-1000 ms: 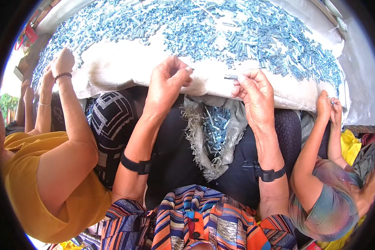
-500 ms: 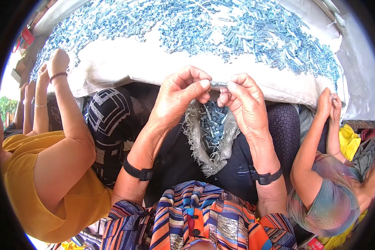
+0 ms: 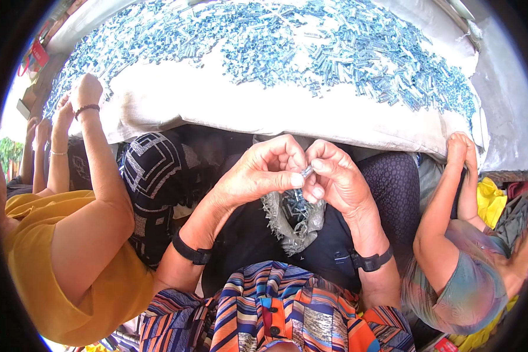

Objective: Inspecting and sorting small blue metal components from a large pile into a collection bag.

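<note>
Metal piece, small and silvery, sits between the left grip and the right grip; from my station I see both pinched on it, above a frayed grey sack and near the pale, cloth-covered surface strewn with bluish metal bits.

I saw yellow cloth far right, dark grey fabric beside it (both crumpled, from here), green foliage far left.

So my left hand and right hand are basically right up together, both pinching, forearms angled inward.
</note>
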{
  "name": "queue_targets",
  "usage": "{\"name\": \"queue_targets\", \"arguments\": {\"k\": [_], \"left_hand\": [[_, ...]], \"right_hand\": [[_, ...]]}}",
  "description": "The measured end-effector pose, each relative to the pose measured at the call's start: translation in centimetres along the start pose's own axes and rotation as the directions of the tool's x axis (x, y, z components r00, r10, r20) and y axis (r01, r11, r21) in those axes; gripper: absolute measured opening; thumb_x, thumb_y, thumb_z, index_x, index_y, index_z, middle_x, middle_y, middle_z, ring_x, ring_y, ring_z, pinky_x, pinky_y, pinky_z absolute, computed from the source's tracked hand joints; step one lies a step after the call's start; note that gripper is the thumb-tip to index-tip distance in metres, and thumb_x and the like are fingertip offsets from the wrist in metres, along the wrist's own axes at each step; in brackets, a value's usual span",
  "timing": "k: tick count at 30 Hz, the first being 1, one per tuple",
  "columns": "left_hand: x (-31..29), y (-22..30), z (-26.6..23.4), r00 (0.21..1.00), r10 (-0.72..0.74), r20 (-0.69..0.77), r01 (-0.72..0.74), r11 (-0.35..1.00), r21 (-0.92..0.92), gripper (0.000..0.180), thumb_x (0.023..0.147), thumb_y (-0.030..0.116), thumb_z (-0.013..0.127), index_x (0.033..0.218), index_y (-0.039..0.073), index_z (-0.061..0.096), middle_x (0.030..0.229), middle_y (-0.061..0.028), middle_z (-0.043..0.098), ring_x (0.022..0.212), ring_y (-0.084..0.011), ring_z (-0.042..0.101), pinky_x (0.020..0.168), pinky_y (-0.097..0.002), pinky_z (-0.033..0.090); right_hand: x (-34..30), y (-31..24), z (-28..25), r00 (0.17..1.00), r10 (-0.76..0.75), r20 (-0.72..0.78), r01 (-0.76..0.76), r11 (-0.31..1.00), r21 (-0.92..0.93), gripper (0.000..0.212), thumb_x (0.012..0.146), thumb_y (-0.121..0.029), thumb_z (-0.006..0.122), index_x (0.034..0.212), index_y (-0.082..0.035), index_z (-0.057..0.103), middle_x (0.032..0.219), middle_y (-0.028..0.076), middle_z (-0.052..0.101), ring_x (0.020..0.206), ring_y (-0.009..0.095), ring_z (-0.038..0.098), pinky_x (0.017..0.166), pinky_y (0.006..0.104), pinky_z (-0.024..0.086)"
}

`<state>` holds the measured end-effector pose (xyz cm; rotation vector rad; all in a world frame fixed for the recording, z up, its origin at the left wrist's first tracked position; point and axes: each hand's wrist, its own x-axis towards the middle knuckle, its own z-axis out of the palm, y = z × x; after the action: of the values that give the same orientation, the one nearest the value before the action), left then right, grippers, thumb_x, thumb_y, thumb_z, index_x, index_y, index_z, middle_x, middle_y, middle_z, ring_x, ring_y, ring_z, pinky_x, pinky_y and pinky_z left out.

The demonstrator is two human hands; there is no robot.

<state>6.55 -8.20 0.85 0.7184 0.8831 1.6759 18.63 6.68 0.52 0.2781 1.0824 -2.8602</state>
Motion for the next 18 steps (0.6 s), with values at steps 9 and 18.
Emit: {"name": "queue_targets", "arguments": {"k": [9,18], "left_hand": [[0.6,2.2,-5.7,0.895,0.2,-0.398,0.188,0.641,0.745,0.014,0.084,0.009,0.063,0.094,-0.001,0.06,0.078,-0.0001,0.06,0.072,-0.0067,0.053,0.068,-0.0223,0.044],[4.7,1.5,-7.4,0.748,0.607,-0.268,0.312,0.034,0.949,0.015,0.077,0.013,0.062,0.089,0.004,0.06,0.082,-0.0113,0.061,0.075,-0.0279,0.06,0.068,-0.0369,0.047]], "right_hand": [[3.2,-5.0,-1.6,0.89,-0.417,-0.186,-0.05,0.316,-0.947,0.02,0.085,-0.02,0.062,0.088,-0.001,0.061,0.066,0.001,0.057,0.061,0.007,0.051,0.056,0.0243,0.044],[14.2,-8.5,-3.1,0.754,-0.578,0.312,-0.014,-0.489,-0.872,0.02,0.079,-0.007,0.053,0.099,-0.006,0.057,0.089,0.016,0.064,0.084,0.035,0.062,0.071,0.0421,0.049]]}}
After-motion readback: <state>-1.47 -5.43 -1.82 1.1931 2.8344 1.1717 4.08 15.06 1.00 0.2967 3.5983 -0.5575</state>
